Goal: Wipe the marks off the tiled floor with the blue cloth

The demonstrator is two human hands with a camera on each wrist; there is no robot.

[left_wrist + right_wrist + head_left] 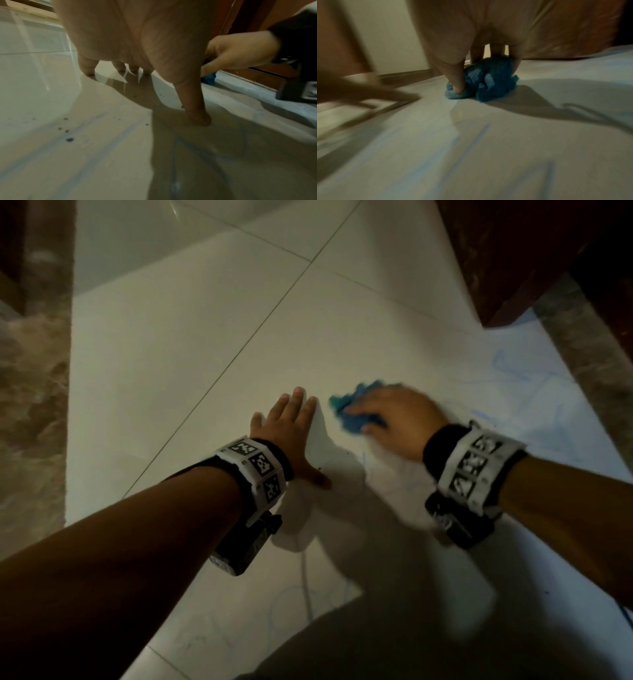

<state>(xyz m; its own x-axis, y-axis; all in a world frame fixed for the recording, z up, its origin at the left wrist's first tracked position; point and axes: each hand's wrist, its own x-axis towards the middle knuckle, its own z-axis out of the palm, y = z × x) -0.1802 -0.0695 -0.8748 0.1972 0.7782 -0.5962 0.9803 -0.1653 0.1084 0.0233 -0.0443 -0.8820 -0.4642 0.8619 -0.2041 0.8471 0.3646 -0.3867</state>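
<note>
My right hand [387,416] grips a crumpled blue cloth [352,409] and presses it on the white tiled floor [205,344]; in the right wrist view the thumb and fingers curl round the blue cloth [484,81]. The picture of this hand is blurred by motion. My left hand [291,433] lies flat on the floor just left of the cloth, fingers spread and straight, fingertips [89,71] down on the tile. Blue scribbled marks [513,371] show on the floor to the right of the cloth, and fainter blue lines [106,142] run near my left wrist.
A dark wooden door or cabinet [534,251] stands at the upper right, with a speckled stone strip [589,364] beside it. Brown marbled flooring [30,405] borders the white tiles on the left. Small dark-blue specks [69,139] dot the tile. My shadow covers the near floor.
</note>
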